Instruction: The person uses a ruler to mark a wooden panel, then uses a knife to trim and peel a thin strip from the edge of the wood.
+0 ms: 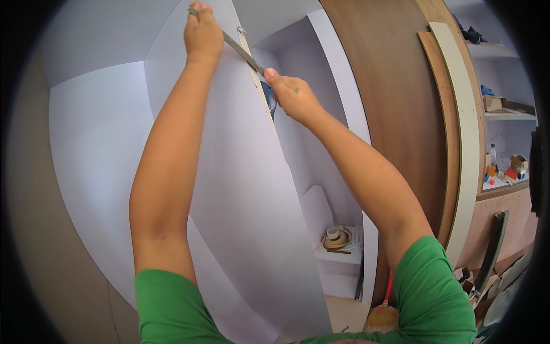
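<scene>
Two hands [204,35] [295,97], one gripped bar [242,53] (metal, perhaps)

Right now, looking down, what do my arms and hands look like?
Your arms are bare below plain green short sleeves, which end above the elbows. Your left hand and right hand wear no gloves, and each has a small greyish smudge. No watch or bracelet shows.
</scene>
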`<state>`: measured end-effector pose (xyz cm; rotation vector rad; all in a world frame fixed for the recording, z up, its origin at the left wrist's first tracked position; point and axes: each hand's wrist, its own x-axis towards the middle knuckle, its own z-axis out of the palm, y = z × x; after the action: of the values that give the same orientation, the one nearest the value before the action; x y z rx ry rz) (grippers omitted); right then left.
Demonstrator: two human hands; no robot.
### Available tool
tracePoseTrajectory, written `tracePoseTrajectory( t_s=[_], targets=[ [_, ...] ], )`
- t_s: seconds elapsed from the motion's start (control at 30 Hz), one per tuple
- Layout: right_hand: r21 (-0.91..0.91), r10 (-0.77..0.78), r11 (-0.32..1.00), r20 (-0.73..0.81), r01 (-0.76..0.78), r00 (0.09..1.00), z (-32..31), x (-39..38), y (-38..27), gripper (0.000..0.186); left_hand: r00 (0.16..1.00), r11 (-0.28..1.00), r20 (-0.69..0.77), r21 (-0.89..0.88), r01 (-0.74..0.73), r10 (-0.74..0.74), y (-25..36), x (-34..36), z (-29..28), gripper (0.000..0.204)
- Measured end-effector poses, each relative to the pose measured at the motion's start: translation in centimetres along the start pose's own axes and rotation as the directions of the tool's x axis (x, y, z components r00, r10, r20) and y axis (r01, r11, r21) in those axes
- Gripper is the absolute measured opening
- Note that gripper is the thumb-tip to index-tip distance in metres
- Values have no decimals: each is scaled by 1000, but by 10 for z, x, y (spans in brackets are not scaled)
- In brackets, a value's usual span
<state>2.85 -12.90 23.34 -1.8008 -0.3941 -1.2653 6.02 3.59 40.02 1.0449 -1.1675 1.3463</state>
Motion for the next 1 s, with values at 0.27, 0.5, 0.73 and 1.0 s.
tracePoseTrajectory(
  t_s=[0.27,0.5,0.73,1.0],
  targets=[
    [5,2,1000,-60,-2,998,2,19,13,83,983,980,-46,106,-171,176,-22,19,28,61],
    [-13,11,1000,-57,-12,998,3,13,10,83,994,980,-29,172,-99,105,-37,29,23,59],
    [-32,-56,998,-78,54,995,4,27,6,86,989,978,-53,165,-130,141,-22,35,27,58],
    [-25,-65,998,-95,63,993,6,41,23,87,984,972,-58,175,-159,171,-22,27,38,60]
  ],
)
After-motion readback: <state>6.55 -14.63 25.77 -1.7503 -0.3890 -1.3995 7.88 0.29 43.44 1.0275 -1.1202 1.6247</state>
